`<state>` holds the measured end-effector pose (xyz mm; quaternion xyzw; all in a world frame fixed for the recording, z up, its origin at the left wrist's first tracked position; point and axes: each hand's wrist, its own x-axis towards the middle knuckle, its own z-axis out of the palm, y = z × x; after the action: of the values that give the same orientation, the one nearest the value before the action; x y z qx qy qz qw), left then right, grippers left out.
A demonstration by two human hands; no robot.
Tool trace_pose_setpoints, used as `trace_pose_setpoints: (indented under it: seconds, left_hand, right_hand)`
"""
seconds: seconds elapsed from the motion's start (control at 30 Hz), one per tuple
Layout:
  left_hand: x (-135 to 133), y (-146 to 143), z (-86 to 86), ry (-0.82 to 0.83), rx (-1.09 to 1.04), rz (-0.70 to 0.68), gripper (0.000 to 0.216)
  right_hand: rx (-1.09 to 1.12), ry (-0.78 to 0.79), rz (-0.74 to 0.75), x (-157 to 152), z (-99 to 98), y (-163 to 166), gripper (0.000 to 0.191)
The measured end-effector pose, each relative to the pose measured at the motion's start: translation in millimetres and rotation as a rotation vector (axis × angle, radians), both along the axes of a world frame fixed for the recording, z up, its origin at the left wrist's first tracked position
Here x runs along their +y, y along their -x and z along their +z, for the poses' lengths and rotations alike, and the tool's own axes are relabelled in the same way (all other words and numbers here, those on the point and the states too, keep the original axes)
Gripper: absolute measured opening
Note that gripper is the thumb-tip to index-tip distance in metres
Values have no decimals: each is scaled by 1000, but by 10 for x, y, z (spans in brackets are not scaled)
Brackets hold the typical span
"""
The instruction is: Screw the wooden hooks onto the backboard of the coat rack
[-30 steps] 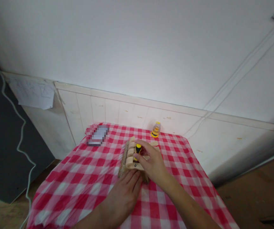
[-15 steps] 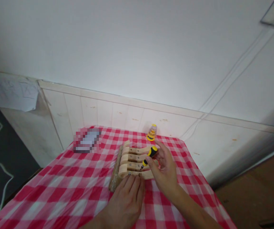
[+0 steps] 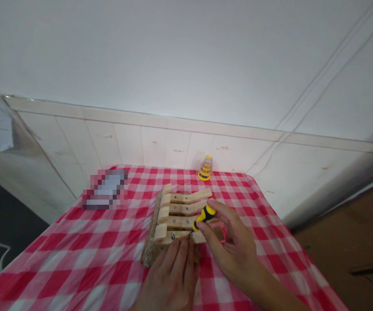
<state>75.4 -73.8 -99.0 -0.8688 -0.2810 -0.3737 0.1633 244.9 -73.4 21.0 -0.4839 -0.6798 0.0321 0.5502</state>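
My right hand point(image 3: 234, 248) is closed around the handle of a yellow-and-black screwdriver point(image 3: 205, 214), thumb and fingers pinching it. The tool tilts down to the left, its tip at the right screw of the nearest curved wooden strip point(image 3: 181, 237). Several such pale strips, each with two dark screws, lie side by side across a brown wooden board point(image 3: 148, 248), forming a rack. My left hand point(image 3: 173, 276) holds the rack's near edge, fingers together and fingertips against the nearest strip beside the screw. Its thumb is hidden.
A clear, yellow-capped bit holder point(image 3: 205, 168) stands at the back of the table near the white panelled wall point(image 3: 160, 142). A blurred, phone-like flat object point(image 3: 106, 190) lies at the back left. Red-and-white checked cloth point(image 3: 108, 255) covers the table.
The view has shifted, moving the wall and table items leftward in the picture. The screwdriver tip has come down to the nearest strip's right screw. My left hand stays at the near edge.
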Motion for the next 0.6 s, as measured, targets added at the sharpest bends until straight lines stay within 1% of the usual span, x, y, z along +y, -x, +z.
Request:
trace_pose_setpoints:
  seconds: [0.07,0.13,0.17,0.2,0.27,0.43,0.53,0.6]
  left_hand:
    - [1,47,105,-22,30,-2,30]
    - [10,94,249,-31,183,-57,30]
    - [15,112,319,-32,196,-45,31]
    - [18,125,379,-36,239,-63,31]
    - [21,137,458,-53,244,-54,30]
    - [17,123,496,-70,276,-50,29]
    - [20,101,524,-65,268,-51,29]
    - [21,84,555,-55,260,-49,30]
  right_hand:
    - [-17,-4,-6,-20,13,19,49]
    - [-38,-5,-33,-36,20,31,49]
    - [-46,-4,-42,-41,19,34,49]
    - [-53,-3,-44,-42,17,35,48]
    - [-54,2,-28,-32,10,30,47]
    - [-15,67,39,9,32,-4,43]
    - [-23,89,81,6,52,-17,42]
    - [13,99,118,-3,45,-19,42]
